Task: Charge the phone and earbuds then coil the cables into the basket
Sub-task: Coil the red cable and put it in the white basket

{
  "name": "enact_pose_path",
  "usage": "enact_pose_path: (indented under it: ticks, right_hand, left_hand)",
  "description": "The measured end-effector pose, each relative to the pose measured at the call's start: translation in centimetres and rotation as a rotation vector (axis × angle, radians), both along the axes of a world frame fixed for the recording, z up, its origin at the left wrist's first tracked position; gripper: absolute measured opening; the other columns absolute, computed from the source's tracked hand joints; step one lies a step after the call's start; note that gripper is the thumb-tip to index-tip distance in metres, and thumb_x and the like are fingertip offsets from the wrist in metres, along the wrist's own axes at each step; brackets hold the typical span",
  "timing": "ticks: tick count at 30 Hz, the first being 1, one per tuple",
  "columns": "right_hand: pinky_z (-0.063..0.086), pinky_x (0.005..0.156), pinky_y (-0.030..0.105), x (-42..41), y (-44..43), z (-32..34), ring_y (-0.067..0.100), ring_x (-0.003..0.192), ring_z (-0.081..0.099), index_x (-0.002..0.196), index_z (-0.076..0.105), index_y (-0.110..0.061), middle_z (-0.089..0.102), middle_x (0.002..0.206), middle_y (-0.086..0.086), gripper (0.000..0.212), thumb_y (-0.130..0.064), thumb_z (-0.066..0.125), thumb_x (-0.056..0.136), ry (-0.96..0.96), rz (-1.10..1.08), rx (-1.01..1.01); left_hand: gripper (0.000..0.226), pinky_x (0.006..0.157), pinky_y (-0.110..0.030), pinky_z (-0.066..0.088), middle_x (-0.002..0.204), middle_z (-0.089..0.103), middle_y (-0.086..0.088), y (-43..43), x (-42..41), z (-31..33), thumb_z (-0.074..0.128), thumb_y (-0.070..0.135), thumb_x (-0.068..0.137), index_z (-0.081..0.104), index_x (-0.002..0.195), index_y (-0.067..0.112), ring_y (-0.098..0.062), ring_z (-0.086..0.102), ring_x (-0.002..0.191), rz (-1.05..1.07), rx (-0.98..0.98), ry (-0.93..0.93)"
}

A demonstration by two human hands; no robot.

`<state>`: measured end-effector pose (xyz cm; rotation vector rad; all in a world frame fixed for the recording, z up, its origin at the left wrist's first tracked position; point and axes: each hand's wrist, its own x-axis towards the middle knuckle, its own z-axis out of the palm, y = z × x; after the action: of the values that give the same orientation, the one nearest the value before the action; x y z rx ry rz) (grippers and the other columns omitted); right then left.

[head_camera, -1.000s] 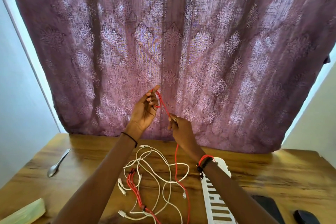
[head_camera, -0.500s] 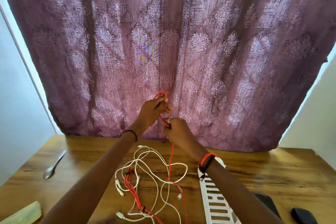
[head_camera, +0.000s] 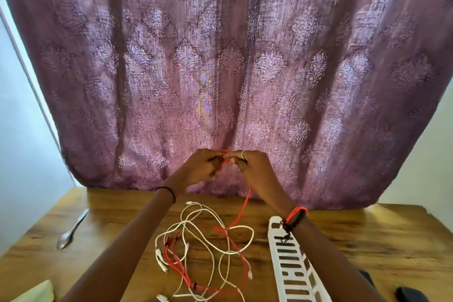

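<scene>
Curtain point(head_camera: 220, 56) hangs at far edge of table point(head_camera: 367, 240). Wide wood between spoon point(head_camera: 71, 230) and white cables point(head_camera: 196, 230). Basket point(head_camera: 291, 260) just right of them. Left hand point(head_camera: 201, 169) and right hand point(head_camera: 255, 169) raised, touching, fingers curled, both pinching red cable point(head_camera: 241, 213); it drops to table.

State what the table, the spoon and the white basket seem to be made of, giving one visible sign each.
Table: wood or wood-look laminate, glossy; grain streaks, sheen.
Spoon: probably polished metal; silvery reflections.
Basket: likely moulded plastic, matte white; uniform slotted wall.
</scene>
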<state>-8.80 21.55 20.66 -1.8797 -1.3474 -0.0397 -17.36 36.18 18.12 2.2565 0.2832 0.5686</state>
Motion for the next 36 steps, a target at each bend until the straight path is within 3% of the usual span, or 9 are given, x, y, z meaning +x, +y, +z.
enact_pose_path:
  ticks: [3,7,14,20,25,27,30,33,36]
  right_hand:
    - [0.037,0.059,0.001,0.0,-0.4,0.2,-0.012,0.059,0.058,0.101,0.073,-0.012,0.073,0.08,-0.004,0.023,-0.002,0.059,0.086,0.097,0.027,0.095]
    - [0.039,0.055,0.004,0.3,-0.4,0.0,-0.008,0.046,0.055,0.101,0.072,-0.008,0.056,0.045,-0.028,0.02,-0.003,0.059,0.087,0.223,0.037,0.166]
    - [0.052,0.062,0.033,1.5,0.0,-0.1,0.002,0.048,0.055,0.098,0.07,-0.014,0.065,0.064,0.007,0.026,0.004,0.054,0.088,0.412,0.037,0.286]
    - [0.049,0.053,0.017,2.4,0.3,-0.4,0.002,0.047,0.054,0.096,0.069,-0.005,0.068,0.056,-0.006,0.018,0.004,0.059,0.084,0.667,0.144,0.33]
    - [0.042,0.048,0.014,1.9,1.1,-0.5,0.004,0.045,0.049,0.086,0.071,-0.009,0.07,0.064,0.0,0.011,-0.003,0.061,0.085,0.944,0.196,0.411]
    - [0.034,0.04,0.013,1.5,1.1,-0.5,0.002,0.039,0.042,0.086,0.07,-0.011,0.067,0.061,-0.003,0.011,-0.006,0.06,0.087,1.008,0.176,0.423]
    - [0.021,0.031,0.011,0.7,1.3,-1.2,0.002,0.03,0.032,0.087,0.069,-0.016,0.058,0.049,-0.007,0.01,-0.014,0.06,0.089,0.978,0.077,0.389]
    - [0.02,0.03,0.011,0.0,1.8,-2.6,0.002,0.03,0.028,0.095,0.071,-0.013,0.047,0.046,-0.006,0.013,-0.018,0.06,0.089,0.931,-0.009,0.363]
    - [0.027,0.033,0.015,-0.2,2.2,-4.3,0.001,0.031,0.032,0.083,0.071,-0.023,0.046,0.042,-0.008,0.015,-0.021,0.058,0.091,0.711,-0.068,0.286]
  left_hand:
    - [0.037,0.045,-0.019,0.042,0.042,0.05,0.004,-0.2,-0.7,0.5,0.046,0.01,0.096,0.069,0.07,0.023,-0.007,0.046,0.037,-0.117,-0.267,-0.041]
    - [0.049,0.042,-0.017,0.04,0.042,0.043,0.007,-0.3,-1.1,0.6,0.039,0.002,0.094,0.076,0.073,0.025,-0.007,0.043,0.036,-0.213,-0.504,-0.063]
    - [0.027,0.048,-0.016,0.038,0.051,0.042,0.004,-1.0,-1.5,0.5,0.037,0.002,0.095,0.063,0.097,-0.002,-0.006,0.039,0.048,-0.262,-0.687,-0.045]
    - [0.025,0.047,-0.012,0.034,0.062,0.058,0.005,-1.4,-2.3,0.6,0.047,0.011,0.085,0.06,0.098,-0.006,-0.001,0.038,0.049,-0.324,-0.924,-0.086]
    - [0.022,0.04,-0.012,0.032,0.054,0.045,0.007,-1.6,-2.3,0.0,0.074,0.014,0.071,0.068,0.087,-0.001,-0.001,0.036,0.041,-0.515,-1.325,-0.27]
    - [0.023,0.042,-0.015,0.036,0.058,0.048,0.006,-1.3,-1.8,-0.7,0.067,0.013,0.08,0.068,0.097,-0.002,-0.002,0.034,0.042,-0.624,-1.426,-0.343]
    - [0.029,0.049,-0.02,0.04,0.068,0.054,0.0,-1.5,-1.3,-0.7,0.048,0.004,0.091,0.057,0.115,-0.011,-0.005,0.037,0.048,-0.705,-1.57,-0.475]
    - [0.044,0.045,-0.014,0.038,0.064,0.051,0.005,-1.5,-0.8,-0.5,0.074,0.001,0.071,0.061,0.111,-0.009,-0.005,0.044,0.045,-0.545,-1.558,-0.595]
    - [0.05,0.048,-0.012,0.041,0.065,0.052,0.006,-1.6,-0.4,-0.2,0.08,0.001,0.061,0.064,0.108,-0.009,-0.003,0.046,0.047,-0.524,-1.53,-0.697]
